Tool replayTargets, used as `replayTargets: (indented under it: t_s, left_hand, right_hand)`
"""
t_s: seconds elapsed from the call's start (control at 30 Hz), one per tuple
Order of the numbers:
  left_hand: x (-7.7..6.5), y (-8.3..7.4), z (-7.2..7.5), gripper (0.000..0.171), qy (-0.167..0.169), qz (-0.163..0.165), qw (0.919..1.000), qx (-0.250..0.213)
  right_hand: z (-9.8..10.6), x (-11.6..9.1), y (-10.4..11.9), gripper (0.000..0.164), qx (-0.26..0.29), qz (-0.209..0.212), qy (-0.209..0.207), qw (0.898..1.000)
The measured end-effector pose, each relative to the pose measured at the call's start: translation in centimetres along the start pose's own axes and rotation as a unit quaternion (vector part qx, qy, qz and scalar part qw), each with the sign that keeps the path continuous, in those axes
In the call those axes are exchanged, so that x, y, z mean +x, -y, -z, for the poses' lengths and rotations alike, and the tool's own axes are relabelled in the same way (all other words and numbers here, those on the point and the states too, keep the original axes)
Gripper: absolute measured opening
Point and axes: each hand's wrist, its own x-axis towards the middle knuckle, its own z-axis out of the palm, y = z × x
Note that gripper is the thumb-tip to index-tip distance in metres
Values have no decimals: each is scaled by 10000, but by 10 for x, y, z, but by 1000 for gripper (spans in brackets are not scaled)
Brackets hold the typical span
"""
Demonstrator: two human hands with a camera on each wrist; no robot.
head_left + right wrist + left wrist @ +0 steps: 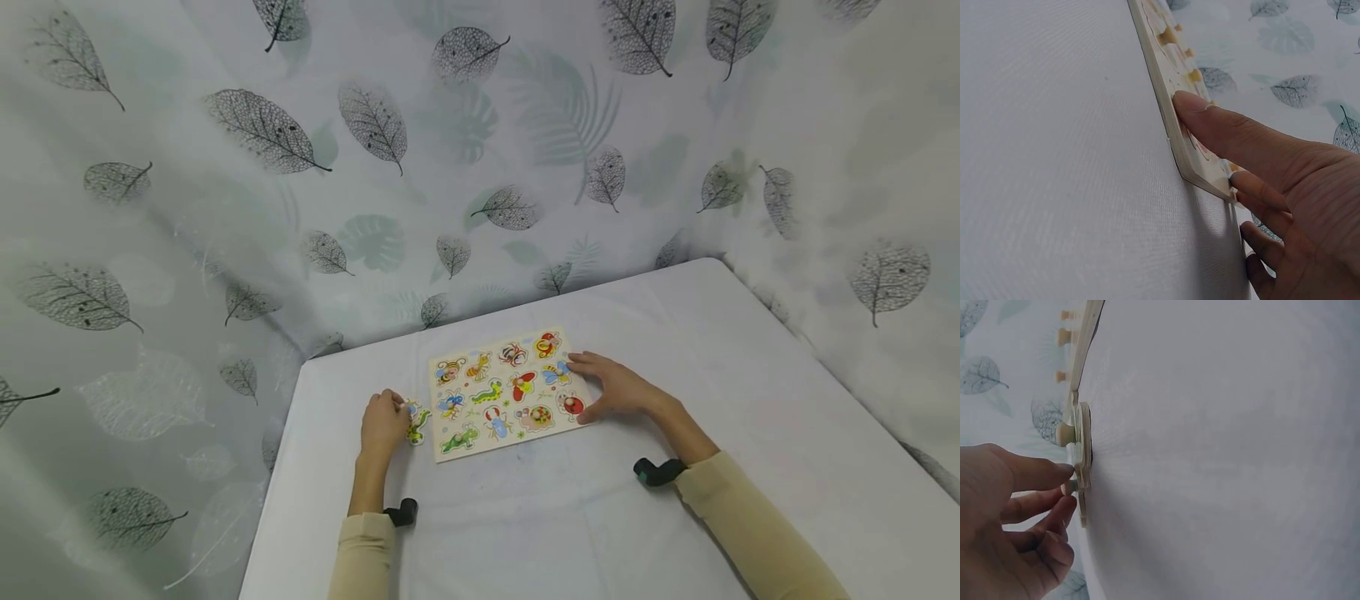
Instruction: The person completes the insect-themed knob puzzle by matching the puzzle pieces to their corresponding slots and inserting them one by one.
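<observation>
A wooden knob puzzle board [472, 398] with colourful insect pieces lies flat on the table. Just left of it are loose puzzle pieces [417, 427], one green and yellow, another partly covered by my left hand [384, 423]. In the left wrist view, thumb and fingertips pinch the small knob [1069, 487] of one piece, low over the cloth. A second piece with a round knob [1066, 434] stands close beside it. My right hand [617, 387] holds the board's right end, its thumb [1194, 109] on the top near the front corner and its fingers at the side edge.
A white cloth covers the table [517, 525], which meets leaf-printed curtains [465, 233] at the back and sides. Each wrist wears a black camera mount [658, 472]. Knobs [1194, 75] stick up from the pieces set in the board.
</observation>
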Motion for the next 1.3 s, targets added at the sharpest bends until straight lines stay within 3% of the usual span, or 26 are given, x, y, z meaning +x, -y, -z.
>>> replayTargets:
  t_s: [0.43, 0.93, 1.3]
  left_hand:
    - [4, 2, -3, 14, -268, 46, 9996, -28]
    - [-2, 3, 1, 15, -374, -43, 9987, -330]
    - [-8, -13, 5, 12, -465, -56, 9973, -560]
  right_hand:
    - [1, 0, 2, 106, 36, 20, 0, 10000]
    - [0, -1, 1, 106, 145, -12, -12, 9999]
    - [0, 0, 2, 105, 137, -11, -59, 9999]
